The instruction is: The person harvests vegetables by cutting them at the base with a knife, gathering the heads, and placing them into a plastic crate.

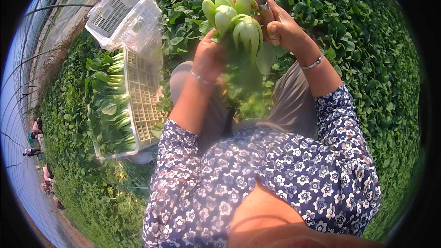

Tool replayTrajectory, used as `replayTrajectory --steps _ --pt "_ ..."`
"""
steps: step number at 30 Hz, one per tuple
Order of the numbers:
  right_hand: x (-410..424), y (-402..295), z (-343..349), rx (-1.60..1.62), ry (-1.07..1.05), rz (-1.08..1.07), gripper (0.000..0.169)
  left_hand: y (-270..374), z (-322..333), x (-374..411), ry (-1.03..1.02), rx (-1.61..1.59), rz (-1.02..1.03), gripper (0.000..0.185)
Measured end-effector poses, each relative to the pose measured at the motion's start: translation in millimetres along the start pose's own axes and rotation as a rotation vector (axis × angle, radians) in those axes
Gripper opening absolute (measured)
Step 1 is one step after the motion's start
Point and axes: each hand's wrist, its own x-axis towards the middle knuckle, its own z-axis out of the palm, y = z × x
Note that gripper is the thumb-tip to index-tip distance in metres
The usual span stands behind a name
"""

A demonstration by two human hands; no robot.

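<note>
Several cut heads of green leafy vegetable, like bok choy (224,17), are bunched in front of me with their pale bases up and their blurred leaves hanging down. My left hand (208,55) grips the bunch from its left side. In my right hand (284,26) is the wooden handle of a harvesting knife or sickle (265,10), its metal blade pointing up and out of the frame's top edge. The fingers of that hand also reach behind the bases at the bunch's right side. Some leaves hide the fingertips of my left hand.
Left of me, a cream plastic crate (143,100) holds rows of the same greens. Beyond it stands a white basket (119,15) lined with clear plastic. Growing leafy plants (372,65) surround me. Several people are far off at the left, under hooped greenhouse frames.
</note>
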Motion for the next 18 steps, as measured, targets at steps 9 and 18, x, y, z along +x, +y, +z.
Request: replayTrajectory --steps 9,18 --pt "-3 19 14 -0.169 0.231 -0.005 0.082 -7 1 10 0.143 0.24 0.078 0.052" --pt "-1 24 8 -0.219 0.178 0.014 0.07 23 -1 18 0.271 1.727 -0.137 0.043"
